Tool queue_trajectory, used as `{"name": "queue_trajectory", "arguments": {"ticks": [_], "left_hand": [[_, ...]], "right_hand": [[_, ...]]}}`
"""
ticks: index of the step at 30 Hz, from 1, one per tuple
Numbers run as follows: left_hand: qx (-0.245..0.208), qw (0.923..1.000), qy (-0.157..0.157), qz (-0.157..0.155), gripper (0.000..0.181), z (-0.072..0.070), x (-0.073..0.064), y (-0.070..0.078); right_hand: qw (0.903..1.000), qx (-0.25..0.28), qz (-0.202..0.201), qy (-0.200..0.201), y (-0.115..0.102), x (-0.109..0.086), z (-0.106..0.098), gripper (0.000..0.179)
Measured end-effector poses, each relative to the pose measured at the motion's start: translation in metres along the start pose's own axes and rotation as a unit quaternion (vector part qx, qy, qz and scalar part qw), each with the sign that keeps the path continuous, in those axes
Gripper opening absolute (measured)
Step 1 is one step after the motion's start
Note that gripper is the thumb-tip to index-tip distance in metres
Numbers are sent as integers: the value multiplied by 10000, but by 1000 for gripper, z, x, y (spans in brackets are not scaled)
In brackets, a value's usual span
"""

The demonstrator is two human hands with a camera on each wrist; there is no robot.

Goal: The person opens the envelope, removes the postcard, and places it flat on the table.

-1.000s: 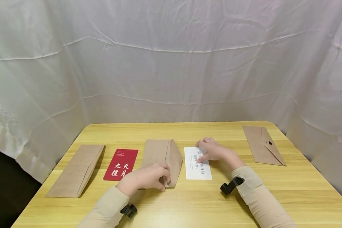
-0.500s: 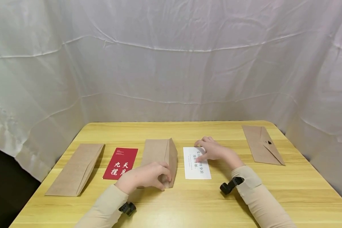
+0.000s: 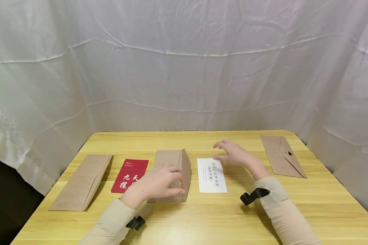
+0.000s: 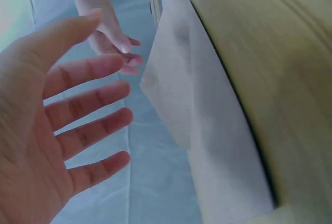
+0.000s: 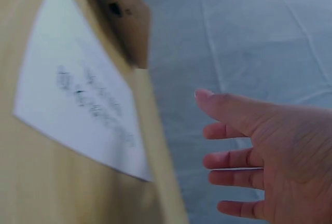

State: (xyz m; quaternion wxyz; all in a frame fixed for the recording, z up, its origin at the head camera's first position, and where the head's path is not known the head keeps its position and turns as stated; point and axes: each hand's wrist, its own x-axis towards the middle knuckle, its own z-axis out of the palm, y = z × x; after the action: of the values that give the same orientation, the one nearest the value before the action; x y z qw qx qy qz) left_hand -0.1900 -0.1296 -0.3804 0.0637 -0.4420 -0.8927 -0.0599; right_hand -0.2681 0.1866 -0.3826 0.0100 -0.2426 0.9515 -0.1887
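My left hand [image 3: 161, 182] hovers over the brown paper envelope [image 3: 168, 158] in the middle of the table, its fingers spread and holding nothing. That envelope's flap [image 4: 174, 79] stands partly raised on its right side. To the right lies a white card [image 3: 211, 178] printed with dark characters. Just above the card's far right corner is my right hand [image 3: 233, 153], fingers relaxed and apart from the card. In the right wrist view the same white card [image 5: 78, 89] lies flat, with the right hand [image 5: 290, 151] off to its side.
A red card [image 3: 130, 173] with white characters lies left of the middle envelope, partly behind the left hand. Another brown envelope [image 3: 79, 183] is at the table's left. At the far right lies a brown envelope [image 3: 279, 153] with a small dark mark. A pale curtain [image 3: 184, 81] surrounds the wooden table.
My left hand has let go of the envelope's flap and lifted, fingers opening. The flap has risen from lying flat. My right hand has come up off the white card, moving slightly right.
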Motion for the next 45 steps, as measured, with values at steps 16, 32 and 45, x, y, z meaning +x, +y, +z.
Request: {"name": "queue_trajectory", "arguments": {"ticks": [16,32,45], "left_hand": [[1218,9813,1429,415,26,-11,29,14],[1138,9643,2323,568,23,-16,79,33],[668,9722,2242,63,19,-10,120,55]], "right_hand": [[9898,-663,-187,1243,12,-41,-40,39],[9494,-1763,-561,2536,65,-98,-44,38],[9614,-1712,248,2142,116,-131,-40,39]]}}
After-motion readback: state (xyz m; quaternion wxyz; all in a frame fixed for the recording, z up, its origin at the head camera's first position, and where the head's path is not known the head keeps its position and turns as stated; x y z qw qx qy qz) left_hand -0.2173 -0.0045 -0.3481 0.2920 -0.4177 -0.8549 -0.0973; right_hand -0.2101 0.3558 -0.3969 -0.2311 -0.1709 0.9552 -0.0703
